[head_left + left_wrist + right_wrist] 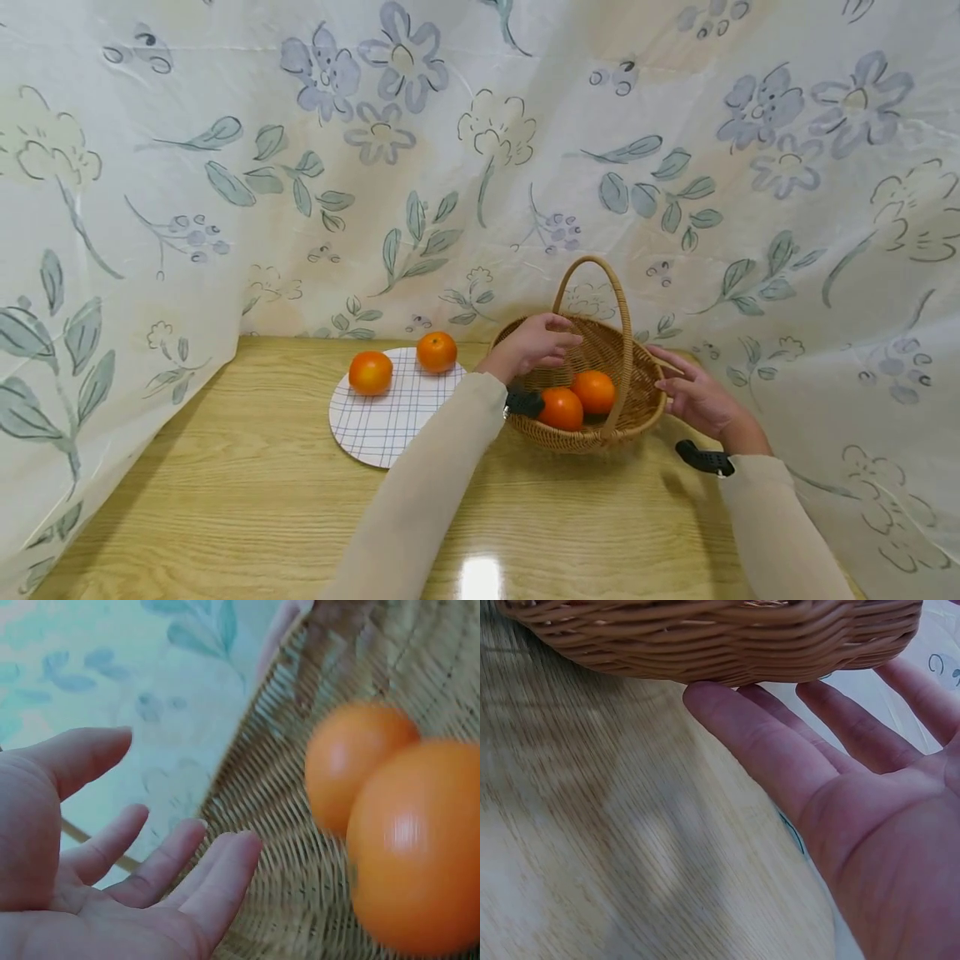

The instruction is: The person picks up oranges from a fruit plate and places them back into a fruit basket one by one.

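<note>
A wicker basket (pixel 641 425) with a tall arched handle stands at the back of the table, holding two oranges (pixel 595 392). Over its left side hangs my left hand (pixel 536 343), fingers spread and nothing in them. In the left wrist view, that hand (pixel 150 900) shows its palm beside the woven wall, with the two oranges (pixel 420 847) to the right. My right hand (pixel 701 396) is at the basket's right rim. Its straight fingers (pixel 757 742) touch the wicker from outside in the right wrist view.
Left of the basket lies a round white board (pixel 382 429) with a blue grid pattern. On it sit two more oranges, one at the left edge (pixel 371 372) and one farther back (pixel 437 352). A floral curtain (pixel 450 208) hangs behind the wooden table (pixel 247 483) and along its sides.
</note>
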A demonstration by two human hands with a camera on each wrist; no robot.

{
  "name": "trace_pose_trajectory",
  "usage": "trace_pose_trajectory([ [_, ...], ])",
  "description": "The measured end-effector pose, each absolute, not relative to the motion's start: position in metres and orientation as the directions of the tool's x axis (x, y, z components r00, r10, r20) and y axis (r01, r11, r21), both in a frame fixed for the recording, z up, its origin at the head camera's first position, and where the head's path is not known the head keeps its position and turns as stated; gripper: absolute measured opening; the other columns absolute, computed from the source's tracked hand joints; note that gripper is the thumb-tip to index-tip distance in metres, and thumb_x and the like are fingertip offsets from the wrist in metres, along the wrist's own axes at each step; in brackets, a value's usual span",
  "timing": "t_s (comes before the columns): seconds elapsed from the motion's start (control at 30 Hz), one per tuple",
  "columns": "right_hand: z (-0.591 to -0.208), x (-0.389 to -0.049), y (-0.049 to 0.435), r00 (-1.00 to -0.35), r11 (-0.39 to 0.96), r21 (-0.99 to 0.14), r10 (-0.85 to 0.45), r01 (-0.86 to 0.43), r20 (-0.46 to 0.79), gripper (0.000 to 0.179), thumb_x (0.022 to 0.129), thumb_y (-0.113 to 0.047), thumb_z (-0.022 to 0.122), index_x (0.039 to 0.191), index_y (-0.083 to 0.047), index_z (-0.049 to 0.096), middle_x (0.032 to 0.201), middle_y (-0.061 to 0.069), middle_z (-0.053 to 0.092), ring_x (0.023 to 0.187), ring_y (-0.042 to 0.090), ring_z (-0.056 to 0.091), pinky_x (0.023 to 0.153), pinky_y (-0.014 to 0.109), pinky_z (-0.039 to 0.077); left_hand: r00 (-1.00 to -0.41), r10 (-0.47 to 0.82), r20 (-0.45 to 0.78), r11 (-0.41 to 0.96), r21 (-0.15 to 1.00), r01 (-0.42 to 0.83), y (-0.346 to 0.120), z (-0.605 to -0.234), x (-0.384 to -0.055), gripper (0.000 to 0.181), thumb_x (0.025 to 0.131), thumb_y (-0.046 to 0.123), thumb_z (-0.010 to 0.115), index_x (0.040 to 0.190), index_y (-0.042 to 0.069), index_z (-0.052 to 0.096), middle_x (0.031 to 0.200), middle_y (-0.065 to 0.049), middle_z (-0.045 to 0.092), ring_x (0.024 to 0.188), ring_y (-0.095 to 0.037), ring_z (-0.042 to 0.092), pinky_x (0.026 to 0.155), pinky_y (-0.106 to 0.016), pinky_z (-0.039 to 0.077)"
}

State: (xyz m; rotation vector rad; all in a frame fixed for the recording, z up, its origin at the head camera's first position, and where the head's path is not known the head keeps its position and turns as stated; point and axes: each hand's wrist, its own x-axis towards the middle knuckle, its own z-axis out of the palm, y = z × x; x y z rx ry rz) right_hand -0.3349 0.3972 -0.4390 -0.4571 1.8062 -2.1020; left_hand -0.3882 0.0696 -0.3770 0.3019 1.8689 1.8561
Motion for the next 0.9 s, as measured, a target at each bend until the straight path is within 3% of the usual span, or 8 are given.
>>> trace_pose_trajectory([
  [0.17, -0.440, -0.333, 0.399, -0.893, -0.162, -0.986, -0.450, 0.043, 0.035, 0.071, 0.104, 0.007, 0.039, 0.165, -0.008, 0.005, 0.145, -0.001, 0.053, 0.119, 0.015, 0.066, 0.090, 0.038, 0.061, -0.875, 0.483, -0.045, 0.043, 0.999, -0.028, 0.064, -0.365, -0.368, 0.040, 0.100, 0.019, 0.068, 0.136, 0.006, 0.058, 0.128, -0.010, 0.061, 0.109, -0.024, 0.066, 0.106, -0.047, 0.053],
  [0.47, -0.440, -0.329, 0.395, -0.892, -0.188, -0.981, -0.449, 0.039, 0.051, 0.071, 0.104, 0.008, 0.038, 0.165, -0.006, 0.004, 0.143, 0.000, 0.055, 0.117, 0.017, 0.067, 0.089, 0.039, 0.062, -0.879, 0.432, 0.201, 0.122, 0.953, 0.278, 0.035, -0.367, -0.340, 0.032, 0.100, 0.024, 0.068, 0.129, 0.011, 0.063, 0.120, -0.004, 0.068, 0.109, -0.020, 0.066, 0.095, -0.034, 0.058],
  [0.7, -0.440, -0.320, 0.391, -0.902, -0.175, -0.984, -0.430, 0.036, 0.043, 0.070, 0.104, 0.007, 0.039, 0.165, -0.008, 0.007, 0.143, -0.002, 0.055, 0.115, 0.016, 0.068, 0.088, 0.038, 0.062, -0.878, 0.410, 0.247, 0.067, 0.952, 0.299, 0.004, -0.369, -0.325, 0.028, 0.102, 0.019, 0.064, 0.129, 0.013, 0.062, 0.128, -0.013, 0.066, 0.119, -0.023, 0.064, 0.104, -0.038, 0.052],
  [0.9, -0.439, -0.309, 0.388, -0.905, -0.176, -0.984, -0.422, 0.019, 0.058, 0.068, 0.105, 0.006, 0.039, 0.165, -0.009, 0.011, 0.142, -0.001, 0.057, 0.116, 0.015, 0.067, 0.089, 0.036, 0.062, -0.885, 0.367, 0.286, 0.047, 0.945, 0.324, -0.024, -0.375, -0.314, 0.029, 0.102, 0.018, 0.064, 0.129, 0.010, 0.062, 0.125, -0.009, 0.067, 0.118, -0.021, 0.064, 0.101, -0.035, 0.053],
])
